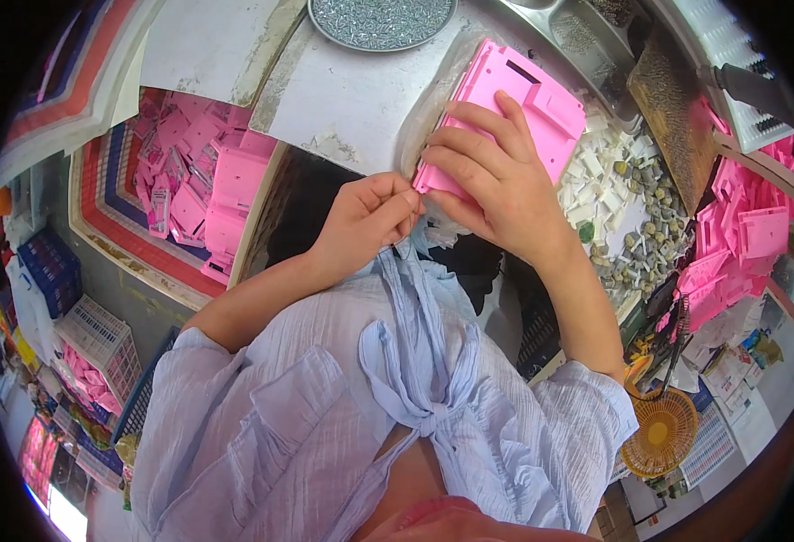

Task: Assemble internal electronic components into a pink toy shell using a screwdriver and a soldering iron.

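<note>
The left hand (pixel 361 221) has its thumb and forefinger pinched together at the near-left corner of the pink case (pixel 537 122); whether they grip the corner itself or something small there, I cannot tell. The right hand (pixel 505 185) holds the case, its fingers (pixel 464 144) spread across the upper face and its thumb at the near edge. The case is tilted, with crumpled clear plastic (pixel 428 99) along its left side. Left of the case lies the pale, scuffed worktop (pixel 325 99); beyond the case to the left, a round metal tray (pixel 383 48) is filled with small metal pieces. Just right of the case are loose white pieces (pixel 595 181), then greyish-green bits (pixel 663 217). Well left of the case, pink parts (pixel 185 181) fill a bin (pixel 99 230); well right, more pink parts are heaped.
</note>
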`<action>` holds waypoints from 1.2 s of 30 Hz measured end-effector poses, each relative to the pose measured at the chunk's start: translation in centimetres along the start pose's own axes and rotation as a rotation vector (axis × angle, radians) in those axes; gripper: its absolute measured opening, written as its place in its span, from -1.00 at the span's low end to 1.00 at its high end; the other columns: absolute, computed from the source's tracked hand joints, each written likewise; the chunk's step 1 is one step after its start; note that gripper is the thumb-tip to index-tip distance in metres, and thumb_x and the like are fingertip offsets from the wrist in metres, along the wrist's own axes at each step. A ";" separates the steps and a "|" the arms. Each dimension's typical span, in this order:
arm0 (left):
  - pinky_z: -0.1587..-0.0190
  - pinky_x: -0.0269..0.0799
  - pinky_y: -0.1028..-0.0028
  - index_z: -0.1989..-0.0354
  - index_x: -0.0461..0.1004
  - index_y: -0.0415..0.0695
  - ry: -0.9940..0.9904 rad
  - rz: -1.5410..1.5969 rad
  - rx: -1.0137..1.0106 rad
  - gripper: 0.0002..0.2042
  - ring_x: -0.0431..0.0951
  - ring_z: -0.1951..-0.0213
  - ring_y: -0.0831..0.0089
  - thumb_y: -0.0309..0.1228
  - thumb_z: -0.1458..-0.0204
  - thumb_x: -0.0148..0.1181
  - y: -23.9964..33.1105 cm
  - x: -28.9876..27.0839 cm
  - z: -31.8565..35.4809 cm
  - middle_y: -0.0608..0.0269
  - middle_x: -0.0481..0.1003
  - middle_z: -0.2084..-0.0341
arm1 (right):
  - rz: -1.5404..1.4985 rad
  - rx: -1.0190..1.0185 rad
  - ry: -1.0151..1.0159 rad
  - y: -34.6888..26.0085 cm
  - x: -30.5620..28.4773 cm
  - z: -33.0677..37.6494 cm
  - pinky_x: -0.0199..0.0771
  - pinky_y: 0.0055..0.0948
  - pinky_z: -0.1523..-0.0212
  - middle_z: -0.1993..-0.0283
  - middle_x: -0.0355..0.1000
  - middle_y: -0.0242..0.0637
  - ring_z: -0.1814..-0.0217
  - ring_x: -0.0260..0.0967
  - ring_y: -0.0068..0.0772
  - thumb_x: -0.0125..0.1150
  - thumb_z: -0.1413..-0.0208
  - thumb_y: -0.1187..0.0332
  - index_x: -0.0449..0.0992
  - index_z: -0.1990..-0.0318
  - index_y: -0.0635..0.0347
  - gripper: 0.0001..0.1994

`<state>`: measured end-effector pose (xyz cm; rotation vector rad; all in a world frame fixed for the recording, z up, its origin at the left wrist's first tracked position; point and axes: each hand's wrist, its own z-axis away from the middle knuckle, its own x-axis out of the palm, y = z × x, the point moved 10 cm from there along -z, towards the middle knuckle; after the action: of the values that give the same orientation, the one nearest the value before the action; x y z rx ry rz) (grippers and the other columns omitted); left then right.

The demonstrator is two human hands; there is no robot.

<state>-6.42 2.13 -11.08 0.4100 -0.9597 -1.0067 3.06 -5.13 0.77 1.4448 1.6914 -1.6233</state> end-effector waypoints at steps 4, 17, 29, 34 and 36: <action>0.51 0.14 0.67 0.31 0.49 -0.20 0.024 -0.040 0.024 -0.80 0.27 0.56 0.75 -0.38 -0.36 0.06 0.3 -0.2 -0.2 0.42 0.41 0.57 | 0.045 0.010 -0.014 -0.1 0.4 -0.1 0.07 0.22 -0.46 -0.11 0.48 -0.30 -0.36 0.30 -0.07 0.47 0.14 0.32 0.56 -0.02 0.09 -0.53; 0.52 0.23 0.54 0.41 0.45 -0.23 0.177 -0.493 0.406 -0.85 0.30 0.58 0.69 -0.50 -0.24 0.16 2.9 -0.2 0.5 0.38 0.38 0.63 | -0.010 -0.005 0.062 0.0 -0.3 0.2 0.07 0.23 -0.45 -0.05 0.48 -0.30 -0.32 0.31 -0.09 0.44 0.10 0.31 0.57 0.03 0.12 -0.59; 0.45 0.27 0.57 0.40 0.46 -0.23 0.158 -0.477 0.416 -0.81 0.36 0.52 0.69 -0.51 -0.31 0.05 2.4 0.0 0.6 0.37 0.45 0.58 | -0.009 -0.022 0.054 -0.1 -0.3 0.1 0.10 0.23 -0.42 -0.05 0.46 -0.31 -0.33 0.30 -0.11 0.44 0.08 0.29 0.56 0.05 0.12 -0.61; 0.43 0.28 0.60 0.38 0.46 -0.24 0.135 -0.546 0.407 -0.81 0.39 0.47 0.70 -0.51 -0.33 0.04 2.2 0.1 0.5 0.37 0.47 0.52 | 0.053 -0.008 0.019 -0.3 0.2 -0.3 0.11 0.21 -0.42 -0.03 0.46 -0.32 -0.31 0.30 -0.12 0.43 0.08 0.30 0.55 0.09 0.13 -0.64; 0.43 0.31 0.58 0.38 0.47 -0.23 0.146 -0.762 0.486 -0.83 0.42 0.48 0.66 -0.51 -0.29 0.08 3.0 0.4 1.0 0.35 0.47 0.53 | 0.070 0.001 0.010 -0.4 0.4 -0.5 0.11 0.20 -0.42 -0.02 0.46 -0.32 -0.30 0.30 -0.12 0.43 0.08 0.30 0.55 0.11 0.13 -0.65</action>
<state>-5.55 3.40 -8.28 1.3063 -0.9229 -1.3901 2.77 -4.47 0.78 1.4972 1.6270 -1.5832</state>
